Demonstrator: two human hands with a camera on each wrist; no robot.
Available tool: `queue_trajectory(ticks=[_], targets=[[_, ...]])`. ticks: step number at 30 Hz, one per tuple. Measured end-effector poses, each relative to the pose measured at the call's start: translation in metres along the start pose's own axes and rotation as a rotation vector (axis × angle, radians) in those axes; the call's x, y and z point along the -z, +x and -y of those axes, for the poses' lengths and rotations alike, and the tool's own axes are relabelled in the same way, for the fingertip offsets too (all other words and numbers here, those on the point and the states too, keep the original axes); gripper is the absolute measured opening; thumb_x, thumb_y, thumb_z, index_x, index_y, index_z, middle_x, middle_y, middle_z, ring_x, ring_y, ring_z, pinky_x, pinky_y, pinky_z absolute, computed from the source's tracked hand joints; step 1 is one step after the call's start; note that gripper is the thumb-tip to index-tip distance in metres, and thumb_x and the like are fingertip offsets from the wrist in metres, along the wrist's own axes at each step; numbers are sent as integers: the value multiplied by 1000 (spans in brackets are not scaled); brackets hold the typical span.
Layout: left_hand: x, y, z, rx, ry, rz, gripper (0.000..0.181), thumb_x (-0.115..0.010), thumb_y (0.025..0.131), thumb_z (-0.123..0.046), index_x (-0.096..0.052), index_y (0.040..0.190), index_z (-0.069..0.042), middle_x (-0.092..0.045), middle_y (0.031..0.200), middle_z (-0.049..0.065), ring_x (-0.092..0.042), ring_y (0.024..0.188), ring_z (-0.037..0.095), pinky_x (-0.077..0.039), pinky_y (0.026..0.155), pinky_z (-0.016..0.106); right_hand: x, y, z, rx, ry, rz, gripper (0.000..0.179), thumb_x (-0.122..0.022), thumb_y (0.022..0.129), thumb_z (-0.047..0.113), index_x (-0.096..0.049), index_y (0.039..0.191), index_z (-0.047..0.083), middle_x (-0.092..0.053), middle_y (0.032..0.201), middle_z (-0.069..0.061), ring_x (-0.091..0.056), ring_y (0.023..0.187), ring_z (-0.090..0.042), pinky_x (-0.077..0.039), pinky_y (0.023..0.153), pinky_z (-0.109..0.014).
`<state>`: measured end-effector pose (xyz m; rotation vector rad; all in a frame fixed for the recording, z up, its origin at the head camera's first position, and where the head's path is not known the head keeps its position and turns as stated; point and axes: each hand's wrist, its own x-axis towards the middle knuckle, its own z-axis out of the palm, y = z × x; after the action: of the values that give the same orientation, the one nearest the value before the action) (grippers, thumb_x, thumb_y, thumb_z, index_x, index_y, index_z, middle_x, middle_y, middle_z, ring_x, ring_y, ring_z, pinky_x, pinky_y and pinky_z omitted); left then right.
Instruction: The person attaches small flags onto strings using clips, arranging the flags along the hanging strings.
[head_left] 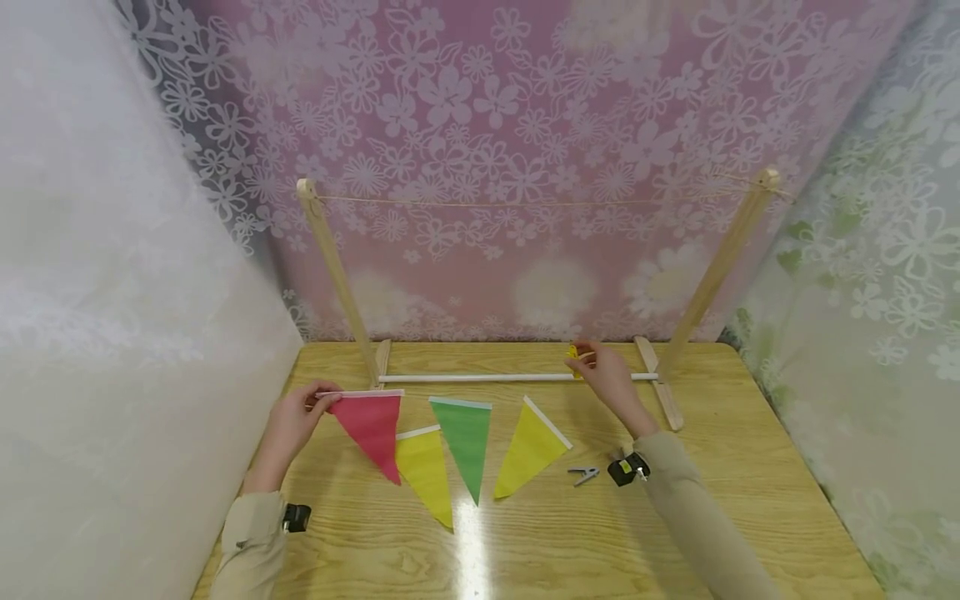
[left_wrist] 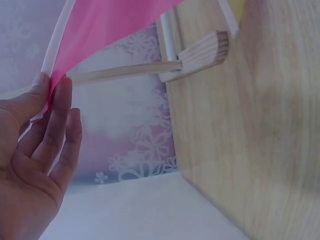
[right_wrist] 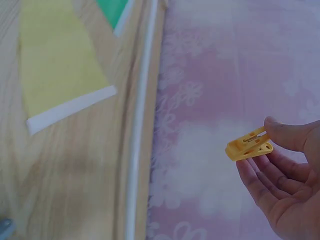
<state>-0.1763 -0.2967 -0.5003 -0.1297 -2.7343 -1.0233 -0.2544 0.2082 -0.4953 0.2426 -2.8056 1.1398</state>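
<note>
Pink pennant (left_wrist: 102, 32) in left fingers (left_wrist: 60, 102), tip outside left wrist view

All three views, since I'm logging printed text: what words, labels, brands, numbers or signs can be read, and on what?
No text can be read in any view.
Yellow patch on the black right-wrist camera: too small to read, if it bears text.
Red flag, yellow clip: no lettering visible.

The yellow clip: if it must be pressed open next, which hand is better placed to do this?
Probably the right hand: it pinches the yellow clip, while the left hand is occupied, holding the red pennant by one corner.
</note>
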Motion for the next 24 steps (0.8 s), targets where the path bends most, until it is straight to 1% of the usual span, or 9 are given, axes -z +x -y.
queue_trajectory(ticks=[3, 6, 8, 11, 16, 19, 21, 24], targets=[[1, 8, -5, -12, -2, -9, 16, -67, 100, -22, -74, 108, -9, -76, 90, 7, -73, 78, 23, -50, 64, 32, 4, 7, 15, 27, 50, 1, 43, -68, 100, 25, -61, 132, -1, -66, 121, -23, -66, 105, -39, -56, 89, -52], [3, 15, -13, -20, -25, -15, 18, -67, 100, -22, -74, 109, -9, -77, 93, 9, -74, 79, 24, -52, 66, 32, 8, 14, 31, 66, 93, -3, 42, -68, 100, 25, -61, 133, 0, -66, 121, -23, -66, 105, -39, -55, 90, -54], [5, 21, -19, -26, -50, -24, 19, -67, 100, -21, -74, 110, -6, -76, 95, 12, -74, 81, 27, -55, 68, 34, 12, 18, 42, 85, 135, -1, 43, -68, 100, 26, -62, 134, 2, -66, 120, -22, -66, 104, -39, -55, 89, -54], [7, 29, -27, -26, -79, -35, 20, -67, 99, -20, -74, 110, -4, -76, 95, 15, -75, 82, 30, -57, 69, 34, 15, 25, 57, 96, 191, 15, 43, -68, 100, 29, -62, 135, 4, -66, 121, -20, -66, 104, -37, -56, 87, -53], [11, 43, -41, -42, -100, -49, 23, -68, 99, -21, -75, 112, -3, -76, 99, 16, -76, 83, 30, -60, 71, 36, 21, 36, 81, 100, 291, 52, 45, -68, 100, 30, -60, 137, 5, -63, 124, -18, -65, 107, -35, -57, 87, -49], [13, 52, -49, -52, -129, -53, 23, -69, 98, -22, -75, 111, -4, -76, 100, 16, -75, 83, 28, -60, 72, 35, 26, 43, 97, 108, 322, 59, 47, -68, 100, 31, -59, 137, 5, -63, 125, -17, -64, 110, -34, -55, 90, -51], [15, 58, -54, -62, -151, -57, 22, -69, 98, -23, -75, 110, -5, -76, 99, 15, -75, 83, 27, -61, 72, 33, 29, 47, 108, 117, 340, 57, 48, -68, 99, 32, -59, 137, 4, -63, 125, -17, -63, 113, -34, -53, 94, -52], [17, 66, -62, -73, -216, -61, 22, -69, 98, -23, -75, 110, -5, -76, 99, 16, -75, 82, 24, -61, 72, 29, 33, 53, 125, 128, 396, 68, 48, -68, 99, 31, -59, 137, 3, -62, 125, -17, -62, 114, -34, -51, 97, -52]])
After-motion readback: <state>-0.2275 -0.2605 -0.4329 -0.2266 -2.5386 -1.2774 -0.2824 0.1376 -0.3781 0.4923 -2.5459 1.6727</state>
